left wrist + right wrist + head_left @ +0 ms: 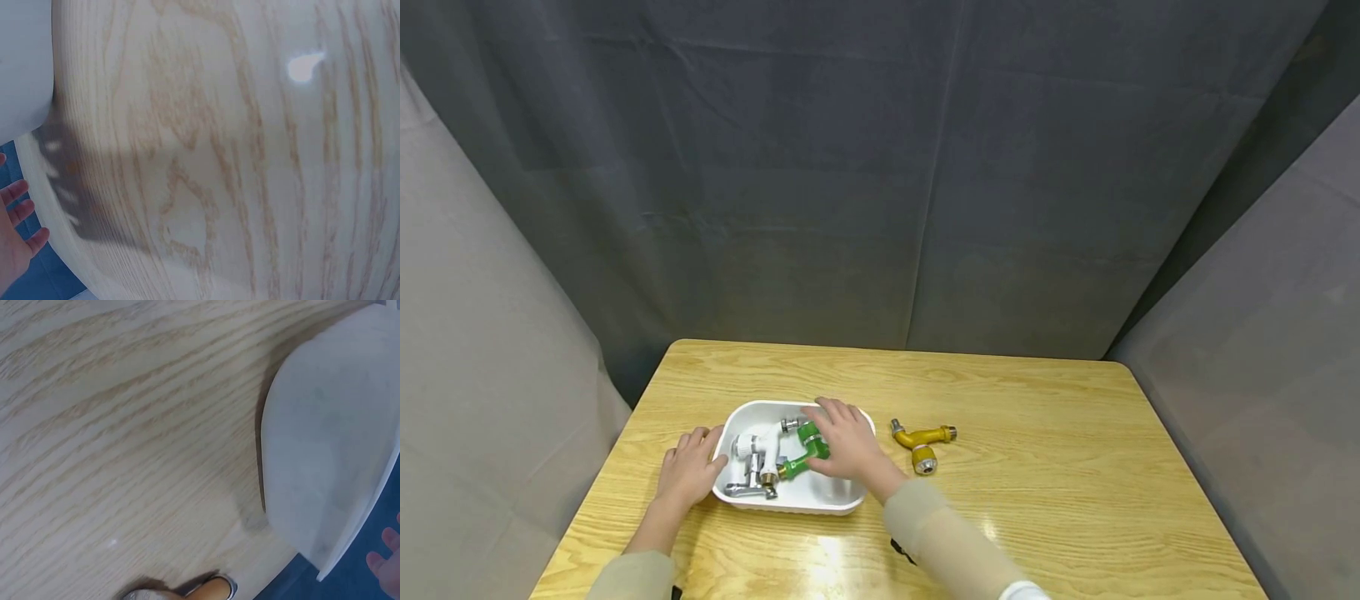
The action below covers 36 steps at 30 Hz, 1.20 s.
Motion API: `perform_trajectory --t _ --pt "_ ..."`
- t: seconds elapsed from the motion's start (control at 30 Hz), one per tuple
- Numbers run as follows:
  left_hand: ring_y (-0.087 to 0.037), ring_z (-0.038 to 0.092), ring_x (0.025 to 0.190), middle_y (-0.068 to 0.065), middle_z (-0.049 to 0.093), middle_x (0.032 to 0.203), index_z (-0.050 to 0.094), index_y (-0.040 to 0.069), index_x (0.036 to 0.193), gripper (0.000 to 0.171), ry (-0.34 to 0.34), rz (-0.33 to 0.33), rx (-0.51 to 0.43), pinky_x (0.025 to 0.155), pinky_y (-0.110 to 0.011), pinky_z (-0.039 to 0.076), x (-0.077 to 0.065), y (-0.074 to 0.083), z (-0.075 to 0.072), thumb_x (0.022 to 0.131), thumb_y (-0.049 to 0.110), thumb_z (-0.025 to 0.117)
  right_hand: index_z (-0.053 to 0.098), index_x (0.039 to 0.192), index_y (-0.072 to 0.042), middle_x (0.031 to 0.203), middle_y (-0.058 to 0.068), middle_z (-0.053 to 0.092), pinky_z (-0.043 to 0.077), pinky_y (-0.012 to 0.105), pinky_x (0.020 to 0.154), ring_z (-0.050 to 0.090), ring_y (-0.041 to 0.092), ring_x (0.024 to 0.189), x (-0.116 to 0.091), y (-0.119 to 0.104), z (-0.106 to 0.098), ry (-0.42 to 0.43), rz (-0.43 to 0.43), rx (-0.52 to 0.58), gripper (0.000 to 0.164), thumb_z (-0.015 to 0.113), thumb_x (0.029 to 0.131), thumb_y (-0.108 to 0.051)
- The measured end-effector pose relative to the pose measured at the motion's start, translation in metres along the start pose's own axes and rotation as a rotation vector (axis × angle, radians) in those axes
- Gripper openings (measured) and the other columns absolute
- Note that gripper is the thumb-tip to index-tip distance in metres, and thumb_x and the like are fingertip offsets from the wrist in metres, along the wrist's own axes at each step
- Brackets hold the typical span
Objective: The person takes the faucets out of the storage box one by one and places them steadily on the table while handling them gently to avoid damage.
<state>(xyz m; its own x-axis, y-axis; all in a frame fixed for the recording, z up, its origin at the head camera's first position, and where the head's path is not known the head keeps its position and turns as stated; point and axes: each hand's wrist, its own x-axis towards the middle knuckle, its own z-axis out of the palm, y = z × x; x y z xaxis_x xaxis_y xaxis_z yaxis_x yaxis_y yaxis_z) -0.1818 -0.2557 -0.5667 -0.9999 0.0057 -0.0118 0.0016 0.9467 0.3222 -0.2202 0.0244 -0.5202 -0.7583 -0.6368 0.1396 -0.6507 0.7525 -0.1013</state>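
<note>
My left hand [688,467] rests against the left rim of a white plastic tray [827,498], its fingers spread; in the left wrist view the fingers [22,211] show relaxed at the left edge. My right hand [848,442] reaches over the right half of the tray with fingers extended, partly covering a green tap [801,463]. A white tap [771,450] lies to the left of the green one, with a chrome tap [747,490] beside it. In the right wrist view, my right fingertips [390,539] appear past the tray's rim.
A yellow tap [917,437] lies on the wooden table [1060,467], just right of the tray. Grey curtains [820,208] enclose the table at the back and both sides.
</note>
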Motion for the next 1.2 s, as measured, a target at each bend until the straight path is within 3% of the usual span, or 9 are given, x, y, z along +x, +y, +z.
perform_trajectory --t 0.63,0.9,1.2 --pt "-0.041 0.035 0.118 -0.021 0.041 0.128 0.041 0.008 0.135 0.052 0.01 0.002 -0.001 0.09 -0.062 0.028 0.001 -0.002 0.002 0.088 0.03 0.047 0.028 0.144 -0.026 0.145 0.005 0.03 0.032 0.045 0.103 0.034 0.024 0.129 0.011 -0.021 0.023 -0.154 0.036 -0.045 0.083 0.061 0.075 -0.058" --pt "-0.041 0.035 0.118 -0.021 0.041 0.128 0.041 0.008 0.135 0.052 0.011 0.003 -0.004 0.091 -0.063 0.028 0.001 -0.002 0.003 0.088 0.029 0.047 0.023 0.146 -0.026 0.15 0.004 0.02 0.026 0.046 0.106 0.024 0.027 0.135 0.01 -0.022 0.028 -0.233 0.064 -0.023 0.087 0.063 0.075 -0.056" --pt "-0.042 0.035 0.117 -0.021 0.041 0.127 0.041 0.008 0.135 0.051 0.021 0.015 -0.002 0.09 -0.063 0.028 0.0 -0.002 0.001 0.088 0.029 0.047 0.027 0.145 -0.024 0.15 0.005 0.019 0.026 0.046 0.106 0.023 0.026 0.136 0.008 -0.022 0.03 -0.25 0.072 0.0 0.086 0.068 0.074 -0.048"
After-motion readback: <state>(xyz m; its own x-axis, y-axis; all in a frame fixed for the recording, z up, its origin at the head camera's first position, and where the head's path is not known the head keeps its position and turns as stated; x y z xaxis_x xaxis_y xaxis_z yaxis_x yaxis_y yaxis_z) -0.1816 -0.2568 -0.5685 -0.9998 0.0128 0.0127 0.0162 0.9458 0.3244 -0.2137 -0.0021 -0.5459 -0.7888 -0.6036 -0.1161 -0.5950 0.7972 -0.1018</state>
